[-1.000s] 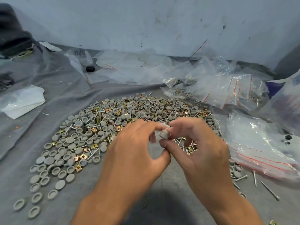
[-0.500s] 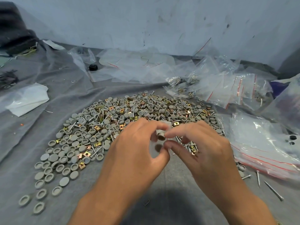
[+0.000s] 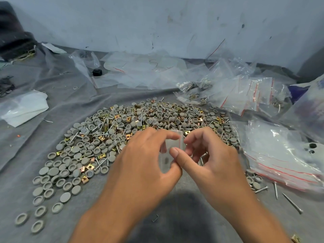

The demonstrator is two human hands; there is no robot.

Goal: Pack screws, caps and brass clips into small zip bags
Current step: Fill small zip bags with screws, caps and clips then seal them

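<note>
I have the small zip bag (image 3: 172,151) up between both hands over the near middle of the grey cloth (image 3: 26,172), just in front of the heap of caps, screws and brass clips (image 3: 126,130). My left hand (image 3: 140,165) grasps it, thumb and forefinger pinching its edge, and my right hand (image 3: 210,158) pinches the mouth near the red zip line, the other fingers loosely curled. A dark piece shows through the plastic low in the bag (a cap, I think, though it is blurred). The risk I see: the slick film could slip from either pinch and spill the piece into the heap, or the mouth could fold shut before the next part goes in. Filled bags (image 3: 236,92) lie at the far right edge
</note>
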